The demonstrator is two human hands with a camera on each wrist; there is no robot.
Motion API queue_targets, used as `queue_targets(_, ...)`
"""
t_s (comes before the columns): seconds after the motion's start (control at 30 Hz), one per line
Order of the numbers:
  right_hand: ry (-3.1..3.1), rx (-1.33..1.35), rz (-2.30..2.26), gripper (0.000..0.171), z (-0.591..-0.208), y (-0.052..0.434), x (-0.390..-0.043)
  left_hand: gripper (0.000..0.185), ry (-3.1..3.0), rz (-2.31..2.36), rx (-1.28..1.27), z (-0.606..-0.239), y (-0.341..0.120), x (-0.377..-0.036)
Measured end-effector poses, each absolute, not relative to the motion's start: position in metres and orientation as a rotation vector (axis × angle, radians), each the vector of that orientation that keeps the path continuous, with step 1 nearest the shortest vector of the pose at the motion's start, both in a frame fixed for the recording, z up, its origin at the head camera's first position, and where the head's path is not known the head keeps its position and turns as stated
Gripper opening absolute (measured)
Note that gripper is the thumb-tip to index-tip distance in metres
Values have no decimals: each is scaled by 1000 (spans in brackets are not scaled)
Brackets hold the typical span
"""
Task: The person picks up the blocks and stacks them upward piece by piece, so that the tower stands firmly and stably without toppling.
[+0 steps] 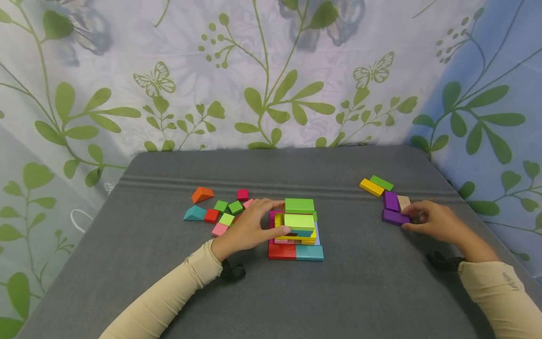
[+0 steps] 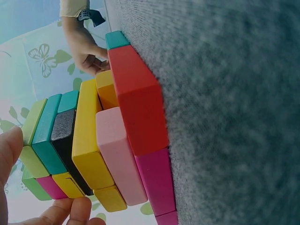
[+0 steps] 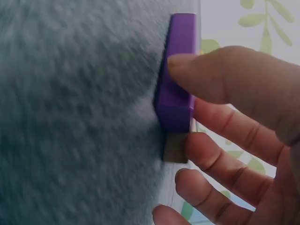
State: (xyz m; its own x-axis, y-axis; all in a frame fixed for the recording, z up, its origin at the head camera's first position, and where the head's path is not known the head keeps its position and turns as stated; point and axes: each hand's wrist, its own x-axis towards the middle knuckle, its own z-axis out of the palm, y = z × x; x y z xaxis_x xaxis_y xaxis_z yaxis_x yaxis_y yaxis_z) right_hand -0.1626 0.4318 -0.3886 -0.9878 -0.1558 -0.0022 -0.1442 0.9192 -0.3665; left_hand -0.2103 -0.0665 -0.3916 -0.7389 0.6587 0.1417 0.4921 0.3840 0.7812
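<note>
A stack of coloured blocks [image 1: 296, 230] stands near the middle of the grey table [image 1: 338, 292], with a red block [image 1: 281, 251] and a teal block [image 1: 309, 253] side by side at its base and two green blocks [image 1: 299, 205] on top. To the right, well apart from the stack, a purple block [image 1: 395, 217] lies flat on the table, touching a second purple block [image 1: 391, 201] and a beige block [image 1: 403, 202] behind it; a yellow block [image 1: 371, 187] and a green block [image 1: 381, 182] lie farther back. A scatter of small blocks [image 1: 220, 214] is seen just left of the stack, behind the left hand.

The stack's left side is touched by the left hand [image 1: 250, 229], the fingers loosely spread and the thumb laid against a middle layer. The purple block is pinched by the right hand [image 1: 434, 221], thumb on one face and curled fingers [image 3: 225, 159] behind it.
</note>
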Motion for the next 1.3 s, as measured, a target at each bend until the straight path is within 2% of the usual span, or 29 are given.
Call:
queue_targets(0.53, 3019, -415, -719, 30, -380, 382, -159, 69, 2442, 1286, 1031, -394, -66, -211)
queue_targets(1.0, 3063, -1092, -1327, 50, -369, 311, -159, 68, 2447, 1295, 1048, -394, -67, -211)
queue_targets(1.3, 2967, -1289, -1416, 51, -371, 268, -159, 69, 2441, 1294, 1035, -394, -67, -210)
